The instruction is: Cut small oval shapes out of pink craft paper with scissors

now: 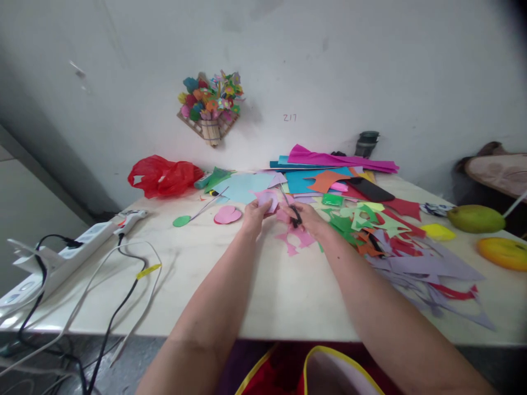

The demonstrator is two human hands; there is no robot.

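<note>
My left hand point(255, 215) is closed on a round piece of lilac paper point(268, 201), with pink paper showing around and behind it. Black-handled scissors point(295, 215) sit in my closed right hand point(308, 218), their blades pointing up and left beside the paper. Whether the blades touch it, I cannot tell. Just below the hands lies a pink scrap with cut-out curves point(297, 241). To the left are a stack of round pink petal-like pieces point(228, 214) and a green paper circle point(181, 221) by a thin stick point(209, 203).
Paper scraps point(395, 236) cover the table's right side, near a black phone point(370, 189), a green mango point(475, 218) and a yellow one point(502, 253). Coloured sheets point(317, 178) and a red plastic bag point(164, 175) lie at the back. A power strip point(61, 263) with cables occupies the left.
</note>
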